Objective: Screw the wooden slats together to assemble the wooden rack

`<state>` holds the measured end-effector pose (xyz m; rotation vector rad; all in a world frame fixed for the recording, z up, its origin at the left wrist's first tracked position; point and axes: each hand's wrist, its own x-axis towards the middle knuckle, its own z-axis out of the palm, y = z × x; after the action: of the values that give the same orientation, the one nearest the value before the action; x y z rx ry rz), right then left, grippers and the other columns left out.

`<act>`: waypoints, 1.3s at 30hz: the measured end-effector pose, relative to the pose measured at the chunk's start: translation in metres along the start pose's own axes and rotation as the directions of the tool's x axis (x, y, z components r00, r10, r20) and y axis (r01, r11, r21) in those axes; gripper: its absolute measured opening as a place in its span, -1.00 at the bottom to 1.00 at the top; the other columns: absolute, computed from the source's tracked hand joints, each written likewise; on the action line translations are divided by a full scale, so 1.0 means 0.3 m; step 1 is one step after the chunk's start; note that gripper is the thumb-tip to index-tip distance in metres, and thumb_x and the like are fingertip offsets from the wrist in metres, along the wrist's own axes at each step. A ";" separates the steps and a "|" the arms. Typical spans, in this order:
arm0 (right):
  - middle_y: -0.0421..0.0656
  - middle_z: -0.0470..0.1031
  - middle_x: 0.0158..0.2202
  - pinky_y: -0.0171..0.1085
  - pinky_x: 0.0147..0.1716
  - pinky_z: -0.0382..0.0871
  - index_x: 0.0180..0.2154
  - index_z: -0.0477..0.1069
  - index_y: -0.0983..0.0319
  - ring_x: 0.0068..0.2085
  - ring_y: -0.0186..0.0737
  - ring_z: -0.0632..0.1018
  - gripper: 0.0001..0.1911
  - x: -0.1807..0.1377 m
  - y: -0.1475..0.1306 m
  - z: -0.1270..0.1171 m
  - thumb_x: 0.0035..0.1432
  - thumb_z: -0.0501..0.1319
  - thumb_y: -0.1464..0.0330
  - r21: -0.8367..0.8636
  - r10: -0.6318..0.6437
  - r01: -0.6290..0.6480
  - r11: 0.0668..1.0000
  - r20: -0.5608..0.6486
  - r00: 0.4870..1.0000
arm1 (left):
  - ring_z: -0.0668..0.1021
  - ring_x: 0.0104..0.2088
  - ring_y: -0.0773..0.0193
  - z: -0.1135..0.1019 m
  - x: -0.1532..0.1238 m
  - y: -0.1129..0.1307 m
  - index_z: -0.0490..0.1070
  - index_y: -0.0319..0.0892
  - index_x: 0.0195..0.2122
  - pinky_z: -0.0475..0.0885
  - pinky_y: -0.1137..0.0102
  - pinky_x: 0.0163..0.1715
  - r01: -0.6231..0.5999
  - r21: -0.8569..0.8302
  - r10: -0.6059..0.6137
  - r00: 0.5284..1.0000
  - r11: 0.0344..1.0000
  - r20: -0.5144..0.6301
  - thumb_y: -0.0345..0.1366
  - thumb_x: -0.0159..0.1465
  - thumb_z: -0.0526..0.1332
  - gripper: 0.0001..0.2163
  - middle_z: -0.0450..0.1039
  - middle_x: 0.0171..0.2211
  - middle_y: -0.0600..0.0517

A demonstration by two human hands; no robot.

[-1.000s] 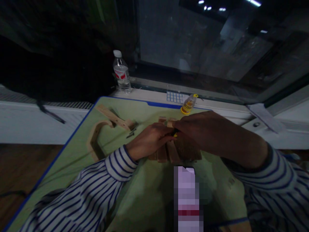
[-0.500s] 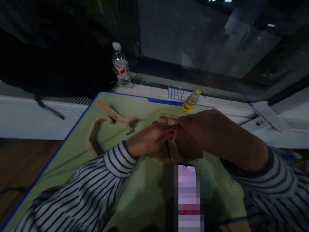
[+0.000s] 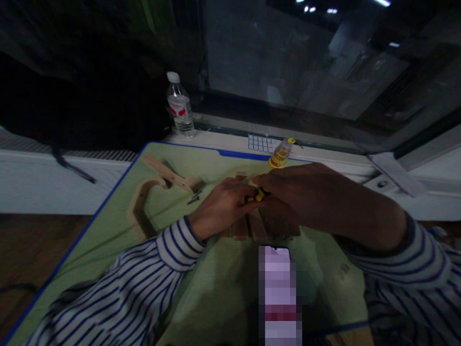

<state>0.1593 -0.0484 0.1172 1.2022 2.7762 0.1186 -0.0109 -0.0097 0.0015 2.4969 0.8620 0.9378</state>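
My right hand [image 3: 298, 197] is closed round a short yellow-and-black tool [image 3: 260, 194], which looks like a screwdriver; most of it is hidden by the fingers. Just left of it, my left hand [image 3: 225, 202] has thumb and forefinger brought together by the tool's yellow part. What these fingers pinch is too dark and small to make out. Under both hands lies a group of wooden pieces [image 3: 257, 226], side by side, with a darker brown block [image 3: 279, 222] at their right. Several screws [image 3: 194, 198] rest on the table left of my left hand.
A hooked wooden piece [image 3: 139, 202] and a drilled wooden bar [image 3: 167, 170] lie at the table's left. Near the far edge stands a small yellow-capped bottle [image 3: 281, 154]. A water bottle [image 3: 182, 113] is on the sill. A phone [image 3: 281, 283] lies at the front of the green table [image 3: 212, 288].
More of the yellow part shows between my hands now, as the right hand has turned slightly. The left fingers have shifted a little, and the view has tipped up slightly.
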 end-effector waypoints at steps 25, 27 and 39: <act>-0.09 0.54 -0.33 -0.16 -0.44 0.29 -0.20 0.40 0.30 -0.34 -0.06 0.56 -0.83 -0.013 0.004 -0.003 0.26 0.05 0.49 -0.090 -0.022 0.018 0.996 -0.042 0.999 | 0.55 -0.22 0.30 -0.023 0.028 0.006 0.48 -0.14 -0.11 0.40 0.42 -0.20 -0.060 -0.125 0.078 0.987 0.990 0.141 -0.30 0.32 0.15 -0.82 0.54 -0.20 0.04; -0.09 0.54 -0.34 -0.16 -0.42 0.31 -0.26 0.41 0.29 -0.34 -0.07 0.56 -0.84 -0.008 0.003 -0.004 0.25 0.06 0.49 -0.075 -0.021 0.020 0.997 -0.003 1.000 | 0.55 -0.27 0.27 -0.021 0.027 0.014 0.49 -0.16 -0.14 0.40 0.40 -0.24 -0.037 -0.061 0.041 0.997 0.997 0.071 -0.23 0.28 0.20 -0.81 0.54 -0.30 0.04; -0.05 0.54 -0.14 -0.25 -0.27 0.34 -0.07 0.39 0.25 -0.18 -0.18 0.55 -0.72 -0.009 0.023 -0.007 0.31 -0.03 0.45 -0.006 -0.041 0.041 0.999 -0.004 0.999 | 0.55 -0.30 0.27 -0.014 0.012 0.006 0.51 -0.18 -0.21 0.39 0.38 -0.28 -0.034 -0.018 0.035 0.999 0.999 0.030 -0.26 0.29 0.18 -0.84 0.55 -0.34 0.04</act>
<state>0.1658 -0.0458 0.1203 1.1448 2.7997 0.1252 -0.0110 -0.0084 0.0071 2.5114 0.8005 0.9126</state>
